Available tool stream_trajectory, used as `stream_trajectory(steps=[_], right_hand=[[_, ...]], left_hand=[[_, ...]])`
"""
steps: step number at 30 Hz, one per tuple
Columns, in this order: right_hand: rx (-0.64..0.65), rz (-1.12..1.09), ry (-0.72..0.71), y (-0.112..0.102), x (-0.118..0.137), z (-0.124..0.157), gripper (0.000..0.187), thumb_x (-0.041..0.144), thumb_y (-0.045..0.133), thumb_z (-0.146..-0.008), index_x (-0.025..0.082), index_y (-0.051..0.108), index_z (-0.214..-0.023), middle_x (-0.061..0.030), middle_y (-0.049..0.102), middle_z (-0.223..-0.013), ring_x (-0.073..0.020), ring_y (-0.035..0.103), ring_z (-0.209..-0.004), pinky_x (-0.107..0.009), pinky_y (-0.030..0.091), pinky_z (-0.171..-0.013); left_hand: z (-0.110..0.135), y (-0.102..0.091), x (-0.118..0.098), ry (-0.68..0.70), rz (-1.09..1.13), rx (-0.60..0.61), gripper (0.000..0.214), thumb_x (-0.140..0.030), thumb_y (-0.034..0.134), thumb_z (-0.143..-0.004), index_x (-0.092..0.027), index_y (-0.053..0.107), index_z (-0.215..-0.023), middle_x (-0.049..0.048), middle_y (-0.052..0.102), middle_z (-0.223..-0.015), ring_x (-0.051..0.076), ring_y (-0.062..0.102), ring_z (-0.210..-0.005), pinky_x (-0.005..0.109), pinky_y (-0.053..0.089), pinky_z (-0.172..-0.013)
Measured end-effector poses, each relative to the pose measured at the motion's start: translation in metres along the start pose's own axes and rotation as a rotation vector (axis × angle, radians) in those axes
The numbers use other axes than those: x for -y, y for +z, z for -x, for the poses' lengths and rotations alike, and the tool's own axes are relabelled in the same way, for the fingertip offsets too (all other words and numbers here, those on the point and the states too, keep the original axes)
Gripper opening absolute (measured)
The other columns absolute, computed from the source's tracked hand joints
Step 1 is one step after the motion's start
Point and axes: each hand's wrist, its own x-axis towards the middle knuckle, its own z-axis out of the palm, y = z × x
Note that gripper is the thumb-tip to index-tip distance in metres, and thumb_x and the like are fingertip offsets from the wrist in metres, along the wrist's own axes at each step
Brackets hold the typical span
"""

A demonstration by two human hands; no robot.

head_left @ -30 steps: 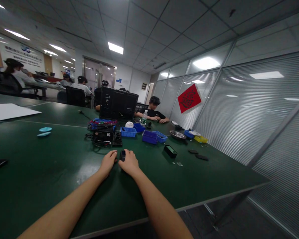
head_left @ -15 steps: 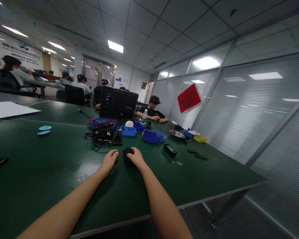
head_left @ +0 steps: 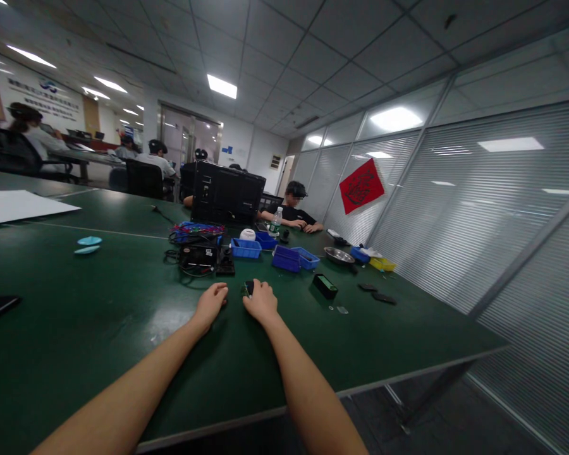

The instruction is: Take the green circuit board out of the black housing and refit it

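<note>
Both my forearms reach out over a dark green table (head_left: 99, 328). My right hand (head_left: 262, 301) is closed round a small black object (head_left: 249, 287) that pokes out at its fingertips. My left hand (head_left: 211, 302) rests on the table just left of it, fingers curled down, with nothing visible in them. A black device with coiled cables (head_left: 196, 256) lies a little beyond my hands.
Several blue bins (head_left: 287, 258) sit farther back with a white ball (head_left: 247, 234), a metal bowl (head_left: 338, 255), a yellow tray (head_left: 382, 264) and a black box (head_left: 324, 286). A person (head_left: 294, 213) sits across the table. The table edge runs at right, next to a glass wall.
My right hand has turned the small black object and closed over it, so less of it shows now. My left hand has stayed put beside it.
</note>
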Motion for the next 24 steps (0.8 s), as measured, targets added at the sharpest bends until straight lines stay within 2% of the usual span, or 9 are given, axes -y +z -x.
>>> stream_trajectory(steps=[5,10,13,17,24], right_hand=[[0.020,-0.054,0.063,0.001,-0.009,-0.007,0.053,0.030,0.054,-0.070,0.020,0.044,-0.121,-0.0154,0.052,-0.113,-0.0287,0.049,-0.102,-0.039,0.039,-0.079],[-0.016,-0.398,0.165,0.009,-0.029,-0.029,0.046,0.028,0.055,-0.067,0.021,0.052,-0.113,-0.0089,0.059,-0.108,-0.0222,0.055,-0.096,-0.031,0.041,-0.077],[-0.049,-0.498,0.223,0.015,-0.040,-0.039,0.044,0.025,0.056,-0.065,0.019,0.055,-0.109,-0.0088,0.061,-0.105,-0.0215,0.057,-0.092,-0.029,0.043,-0.074],[-0.035,-0.464,0.248,0.013,-0.052,-0.043,0.038,0.026,0.053,-0.068,0.019,0.059,-0.106,-0.0092,0.063,-0.101,-0.0215,0.059,-0.089,-0.029,0.043,-0.073],[-0.019,-0.264,0.276,-0.006,-0.058,-0.038,0.039,0.031,0.044,-0.076,0.019,0.055,-0.112,-0.0082,0.060,-0.108,-0.0196,0.055,-0.100,-0.027,0.041,-0.081]], left_hand=[[-0.001,-0.001,0.001,0.001,-0.002,0.005,0.039,-0.037,0.057,-0.065,-0.013,0.058,-0.095,0.0091,0.062,-0.089,0.018,0.060,-0.082,0.029,0.049,-0.070],[0.001,-0.002,0.001,0.009,-0.010,0.013,0.040,-0.039,0.057,-0.065,-0.013,0.058,-0.096,0.0090,0.063,-0.089,0.018,0.061,-0.081,0.029,0.049,-0.071],[0.001,-0.002,0.001,0.004,-0.010,0.015,0.040,-0.038,0.057,-0.065,-0.013,0.058,-0.096,0.0086,0.063,-0.089,0.018,0.061,-0.083,0.028,0.049,-0.071],[0.000,-0.002,0.002,-0.002,-0.008,0.015,0.039,-0.037,0.057,-0.066,-0.014,0.058,-0.098,0.0079,0.063,-0.088,0.017,0.061,-0.081,0.028,0.049,-0.071],[-0.001,-0.002,0.003,0.003,0.031,0.014,0.037,-0.035,0.058,-0.065,-0.013,0.058,-0.095,0.0085,0.062,-0.089,0.018,0.059,-0.086,0.029,0.049,-0.072]])
